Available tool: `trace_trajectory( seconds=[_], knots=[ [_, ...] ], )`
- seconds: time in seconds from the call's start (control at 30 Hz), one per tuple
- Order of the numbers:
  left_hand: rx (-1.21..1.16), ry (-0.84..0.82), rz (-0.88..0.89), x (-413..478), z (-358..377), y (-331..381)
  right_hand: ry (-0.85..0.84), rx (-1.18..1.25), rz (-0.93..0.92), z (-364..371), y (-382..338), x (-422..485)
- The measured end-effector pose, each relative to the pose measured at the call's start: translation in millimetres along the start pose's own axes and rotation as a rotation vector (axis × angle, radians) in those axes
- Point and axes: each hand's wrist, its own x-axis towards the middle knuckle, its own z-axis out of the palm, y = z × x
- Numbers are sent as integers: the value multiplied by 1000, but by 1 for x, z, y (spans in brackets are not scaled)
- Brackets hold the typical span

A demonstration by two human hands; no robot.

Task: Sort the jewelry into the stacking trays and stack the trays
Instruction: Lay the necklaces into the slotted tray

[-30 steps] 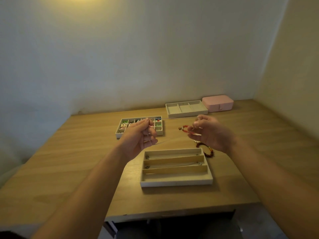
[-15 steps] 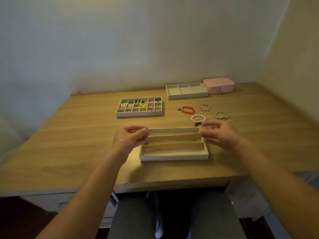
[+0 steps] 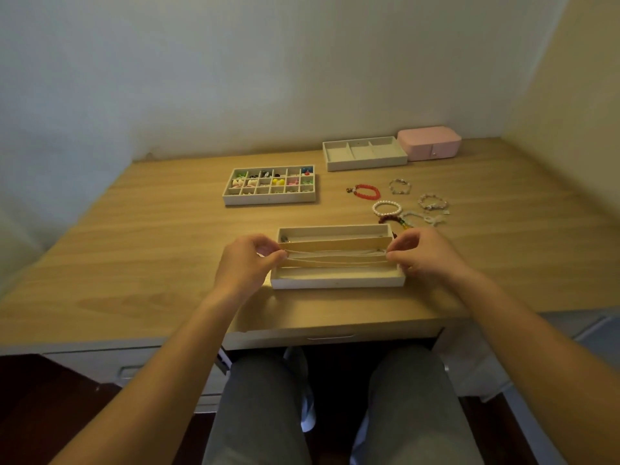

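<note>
A cream tray with three long slots (image 3: 337, 282) lies near the desk's front edge. My left hand (image 3: 246, 263) pinches one end of a thin silver necklace (image 3: 335, 256) at the tray's left side. My right hand (image 3: 421, 253) pinches the other end at the right side. The chain is stretched over the middle slot. The far slot holds another thin chain. Several bead bracelets lie right of the tray: a red one (image 3: 367, 191), a pearl one (image 3: 386, 208), a dark one partly behind my right hand.
A many-celled tray (image 3: 268, 198) with small colourful pieces sits at the middle back. A three-compartment tray (image 3: 364, 162) and a pink box (image 3: 429, 142) stand by the wall. The desk's front edge (image 3: 318, 325) is near, with my knees below it.
Both hands came down from mid-air to the long-slot tray with the necklace stretched between them. The camera tilted downward, so the bracelets beside the tray show now.
</note>
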Motion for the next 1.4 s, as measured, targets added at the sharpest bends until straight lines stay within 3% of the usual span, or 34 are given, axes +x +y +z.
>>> trace_trajectory(
  seconds=[0.3, 0.57, 0.77, 1.1, 1.4],
  knots=[
    [341, -8, 49, -4, -1, 2, -16, -440, -100, 3, -15, -2],
    [476, -31, 89, -5, 5, 7, 19, -573, -81, 5, -21, -5],
    [429, -37, 109, -6, 0, 9, 28, -483, -109, 5, -21, -4],
    [388, -224, 76, -10, -3, 8, -264, -327, 8, 1, -12, -1],
    [387, -195, 59, -10, -2, 7, -249, -386, 27, 0, -10, 3]
  ],
)
